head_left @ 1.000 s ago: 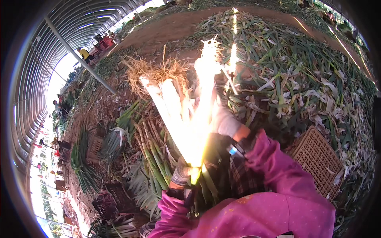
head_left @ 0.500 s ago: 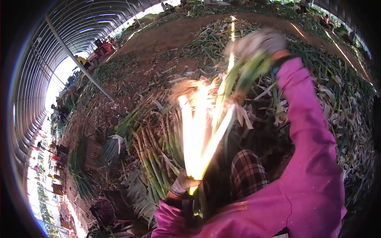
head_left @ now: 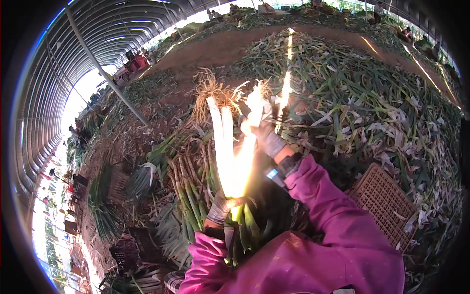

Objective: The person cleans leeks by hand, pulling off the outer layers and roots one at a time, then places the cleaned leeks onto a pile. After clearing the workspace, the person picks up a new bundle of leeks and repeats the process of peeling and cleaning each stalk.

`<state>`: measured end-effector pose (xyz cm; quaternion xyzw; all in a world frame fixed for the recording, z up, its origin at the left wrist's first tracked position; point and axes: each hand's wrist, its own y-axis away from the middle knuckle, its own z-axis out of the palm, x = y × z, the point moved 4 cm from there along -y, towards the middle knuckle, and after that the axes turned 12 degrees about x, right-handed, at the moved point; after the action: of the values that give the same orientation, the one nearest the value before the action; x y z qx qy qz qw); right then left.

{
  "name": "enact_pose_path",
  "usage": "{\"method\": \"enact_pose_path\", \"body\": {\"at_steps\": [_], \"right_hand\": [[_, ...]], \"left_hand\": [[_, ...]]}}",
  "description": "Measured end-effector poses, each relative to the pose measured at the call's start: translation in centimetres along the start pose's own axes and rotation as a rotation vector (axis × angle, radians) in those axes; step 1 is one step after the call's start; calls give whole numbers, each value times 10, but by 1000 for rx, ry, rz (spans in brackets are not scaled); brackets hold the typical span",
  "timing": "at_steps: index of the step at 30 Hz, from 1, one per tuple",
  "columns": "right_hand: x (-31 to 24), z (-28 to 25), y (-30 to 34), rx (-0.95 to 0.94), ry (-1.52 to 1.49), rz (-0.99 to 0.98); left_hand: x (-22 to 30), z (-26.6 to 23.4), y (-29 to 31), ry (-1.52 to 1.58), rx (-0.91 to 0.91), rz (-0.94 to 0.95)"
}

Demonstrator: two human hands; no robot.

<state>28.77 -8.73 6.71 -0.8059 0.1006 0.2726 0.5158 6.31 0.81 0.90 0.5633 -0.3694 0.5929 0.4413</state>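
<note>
My left hand [head_left: 221,208], in a greyish glove, is closed around a small bunch of long green onions [head_left: 223,152]. Their white shafts point upward in bright sunlight, with brown roots [head_left: 208,100] at the far end; the green parts hang below my grip. My right hand [head_left: 267,136], gloved too, is closed on the upper white shaft of the rightmost onion, just under its roots. Glare partly hides its fingertips. Beside my left hand, several more green onions [head_left: 186,188] lie in a pile with their brownish outer leaves on.
A large heap of stripped leaves [head_left: 352,112] spreads ahead and to the right. A brown plastic crate [head_left: 384,203] lies by my right elbow. At left are bundles of green onions [head_left: 103,206], a dark crate [head_left: 126,257] and a slanted metal pole [head_left: 100,66].
My right hand has come from the upper right, where green leaves trailed from it, down and left onto the onion shaft. My left hand keeps its hold. The brown crate at right is now visible.
</note>
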Motion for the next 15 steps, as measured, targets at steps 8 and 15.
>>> {"method": "enact_pose_path", "body": {"at_steps": [8, 15], "right_hand": [[-33, -72, -102, 276, 729, -99], [-29, -159, -128, 53, 1129, 237]], "left_hand": [[41, 11, 40, -16, 22, 104], [38, 31, 23, -68, -14, 148]]}}
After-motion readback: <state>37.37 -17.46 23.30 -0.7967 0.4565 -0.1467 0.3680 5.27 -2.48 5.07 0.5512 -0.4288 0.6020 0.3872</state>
